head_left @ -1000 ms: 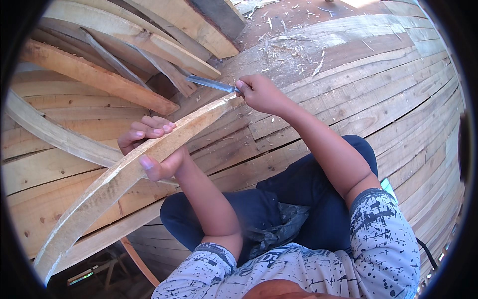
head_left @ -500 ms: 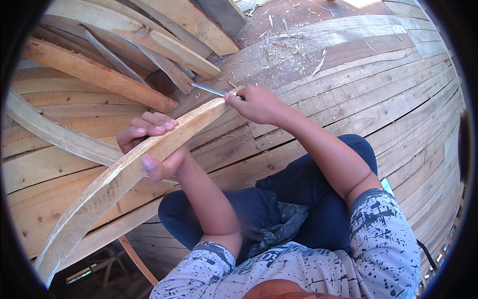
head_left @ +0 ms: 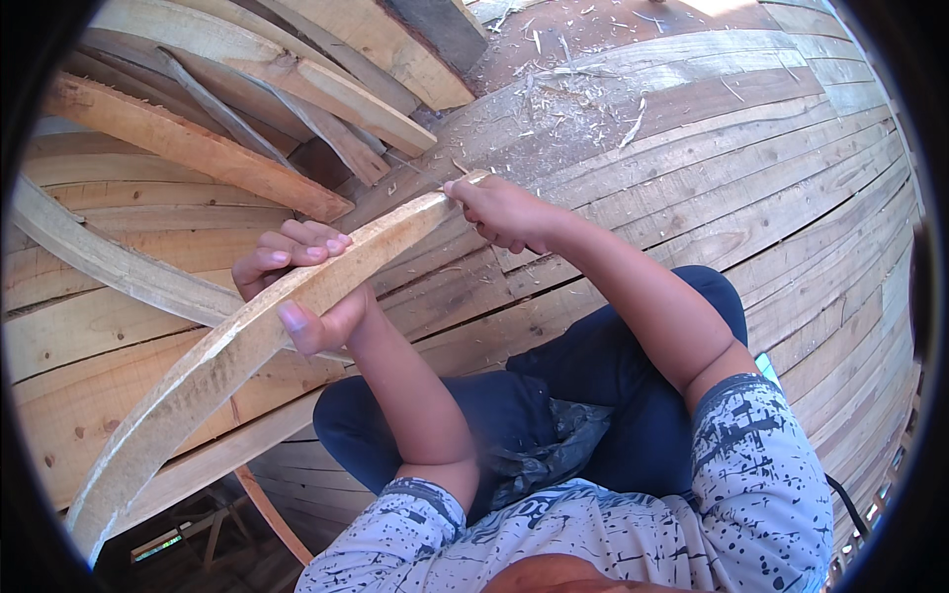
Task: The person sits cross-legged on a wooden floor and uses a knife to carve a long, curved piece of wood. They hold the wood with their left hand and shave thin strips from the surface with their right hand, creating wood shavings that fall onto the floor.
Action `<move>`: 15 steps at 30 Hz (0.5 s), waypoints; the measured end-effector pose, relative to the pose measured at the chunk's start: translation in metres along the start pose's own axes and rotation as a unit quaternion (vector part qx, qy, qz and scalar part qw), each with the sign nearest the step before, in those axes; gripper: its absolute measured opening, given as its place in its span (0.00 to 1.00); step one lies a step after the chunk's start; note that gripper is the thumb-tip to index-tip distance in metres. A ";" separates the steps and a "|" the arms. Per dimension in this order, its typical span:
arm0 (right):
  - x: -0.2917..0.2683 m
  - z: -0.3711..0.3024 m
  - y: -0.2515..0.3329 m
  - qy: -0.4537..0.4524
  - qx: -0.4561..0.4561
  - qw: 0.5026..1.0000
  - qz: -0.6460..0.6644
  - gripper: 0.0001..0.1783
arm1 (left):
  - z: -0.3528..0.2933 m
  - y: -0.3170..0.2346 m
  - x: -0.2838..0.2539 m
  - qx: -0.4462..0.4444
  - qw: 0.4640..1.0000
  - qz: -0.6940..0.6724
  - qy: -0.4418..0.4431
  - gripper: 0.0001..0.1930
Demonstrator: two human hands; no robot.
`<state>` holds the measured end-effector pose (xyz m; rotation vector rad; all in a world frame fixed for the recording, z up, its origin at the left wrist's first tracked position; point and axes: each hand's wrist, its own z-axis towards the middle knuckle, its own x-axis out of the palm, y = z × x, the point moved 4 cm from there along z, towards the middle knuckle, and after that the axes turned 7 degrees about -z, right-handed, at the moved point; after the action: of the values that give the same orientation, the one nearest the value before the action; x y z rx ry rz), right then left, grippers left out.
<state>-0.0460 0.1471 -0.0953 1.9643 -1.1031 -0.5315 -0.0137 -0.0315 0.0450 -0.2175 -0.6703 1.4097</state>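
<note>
A long curved piece of timber (head_left: 252,326) slants from the lower left up to its narrow end near my right hand. Its top edge is pale and freshly cut. My left hand (head_left: 306,282) grips it around the middle, fingers over the far side and thumb on the near face. My right hand (head_left: 499,210) is closed at the timber's upper end, on a knife; a dark bit of its handle (head_left: 535,250) shows below the fist. The blade is seen almost edge-on and is hard to make out.
Another curved timber (head_left: 119,262) lies beneath at the left. Boards and an orange-brown beam (head_left: 198,143) are stacked at the upper left. Wood shavings (head_left: 583,94) litter the plank floor (head_left: 712,198) ahead. Below left, a dark gap (head_left: 198,534) opens beside the planking.
My right hand has turned over at the timber's end, and the blade that stood out clearly to the left now barely shows. My left hand and the timber stay nearly still.
</note>
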 end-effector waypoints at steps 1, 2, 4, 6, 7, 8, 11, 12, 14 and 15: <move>-0.002 0.002 -0.001 0.008 0.001 1.000 -0.001 0.29 | 0.000 0.000 0.001 0.001 1.000 -0.008 -0.003 0.24; -0.002 0.003 -0.002 0.017 0.002 1.000 -0.003 0.29 | 0.000 0.000 0.002 0.003 1.000 -0.016 -0.006 0.23; -0.002 0.005 0.000 -0.024 -0.039 0.998 -0.033 0.32 | 0.000 0.000 0.000 0.008 1.000 -0.008 -0.012 0.23; -0.003 0.012 -0.002 -0.083 -0.108 0.986 -0.094 0.34 | 0.001 0.000 -0.001 0.012 1.000 -0.002 -0.016 0.23; -0.005 0.021 -0.007 -0.122 -0.155 0.970 -0.139 0.36 | 0.001 0.000 0.001 0.012 1.000 -0.002 -0.015 0.23; -0.010 0.027 -0.012 -0.163 -0.200 0.949 -0.183 0.38 | 0.001 0.002 0.003 0.011 1.000 -0.004 -0.015 0.23; -0.034 0.033 -0.026 -0.264 -0.128 0.921 -0.255 0.39 | 0.003 0.003 0.000 0.008 1.000 0.009 -0.005 0.25; -0.037 0.034 -0.029 -0.238 -0.109 0.934 -0.241 0.40 | 0.002 0.002 -0.002 0.003 1.000 0.007 -0.011 0.26; -0.036 0.005 0.000 -0.177 -0.078 0.957 -0.217 0.41 | 0.001 -0.001 -0.010 -0.003 1.000 0.011 -0.027 0.26; -0.035 -0.002 0.006 -0.176 -0.087 0.956 -0.218 0.42 | 0.000 0.000 -0.010 0.000 0.999 0.011 -0.043 0.25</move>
<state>-0.0666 0.1762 -0.0907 2.0050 -0.7867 -1.2115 -0.0140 -0.0408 0.0420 -0.1657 -0.7406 1.4472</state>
